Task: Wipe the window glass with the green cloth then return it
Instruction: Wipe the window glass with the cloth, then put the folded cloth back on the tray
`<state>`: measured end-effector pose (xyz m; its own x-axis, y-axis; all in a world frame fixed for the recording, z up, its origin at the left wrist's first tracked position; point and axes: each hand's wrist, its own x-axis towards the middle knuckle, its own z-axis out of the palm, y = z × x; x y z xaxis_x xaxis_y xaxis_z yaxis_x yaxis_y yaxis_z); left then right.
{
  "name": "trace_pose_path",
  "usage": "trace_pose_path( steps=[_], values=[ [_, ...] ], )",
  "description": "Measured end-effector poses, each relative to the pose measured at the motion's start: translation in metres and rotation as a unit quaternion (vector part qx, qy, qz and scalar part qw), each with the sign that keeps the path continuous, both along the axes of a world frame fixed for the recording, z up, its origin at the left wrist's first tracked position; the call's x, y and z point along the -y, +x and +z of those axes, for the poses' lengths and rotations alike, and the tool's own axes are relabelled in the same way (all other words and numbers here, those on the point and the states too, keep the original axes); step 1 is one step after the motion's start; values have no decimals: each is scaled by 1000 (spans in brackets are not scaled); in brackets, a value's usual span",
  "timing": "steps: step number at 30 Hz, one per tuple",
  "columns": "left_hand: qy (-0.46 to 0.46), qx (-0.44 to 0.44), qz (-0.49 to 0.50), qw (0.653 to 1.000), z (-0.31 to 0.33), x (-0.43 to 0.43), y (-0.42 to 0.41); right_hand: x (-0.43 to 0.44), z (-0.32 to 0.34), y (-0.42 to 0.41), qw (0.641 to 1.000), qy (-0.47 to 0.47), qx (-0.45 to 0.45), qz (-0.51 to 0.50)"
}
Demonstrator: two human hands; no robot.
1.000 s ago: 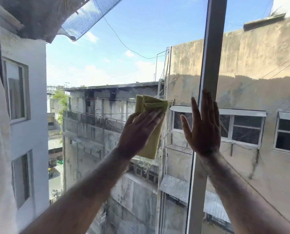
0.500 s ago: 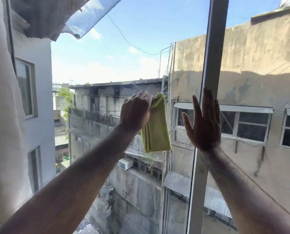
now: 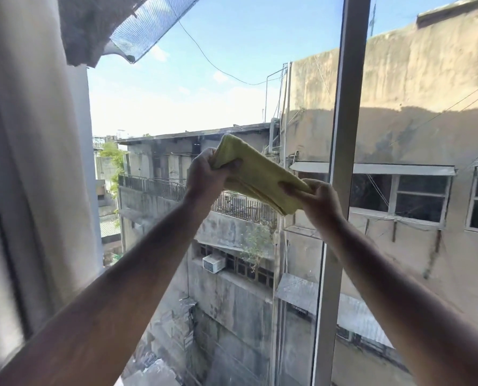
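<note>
Left hand (image 3: 204, 175) grips the upper end of the green cloth (image 3: 260, 176) at the frame's centre, right hand (image 3: 320, 200) pinches its lower end, so refolding seems in hand, and next the window glass (image 3: 176, 101) needs a flat press.

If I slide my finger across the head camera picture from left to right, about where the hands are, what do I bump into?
curtain → left hand → green cloth → right hand → window frame bar → neighbour's windows
</note>
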<state>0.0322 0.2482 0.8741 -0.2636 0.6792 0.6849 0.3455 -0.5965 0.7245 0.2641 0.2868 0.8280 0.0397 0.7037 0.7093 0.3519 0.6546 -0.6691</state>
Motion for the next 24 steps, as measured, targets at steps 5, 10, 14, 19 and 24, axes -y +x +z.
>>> trace_pose_path(
  steps=[5, 10, 14, 19, 24],
  values=[
    [-200, 116, -259, 938, -48, 27, -29, 21, -25, -6, 964, -132, -187, 135],
    [-263, 210, -329, 882, -139, 31, -43, 33, -100, -18, 933, -219, -237, 157],
    [-342, 220, -317, 857, -242, 33, -56, 38, -209, -14, 898, -318, -250, 173],
    [-455, 219, -282, 816, -390, 51, -67, 57, -376, 0, 828, -462, -255, 192],
    [-583, 169, -246, 756, -548, 97, -78, 108, -537, 12, 768, -598, -163, 159]
  ],
)
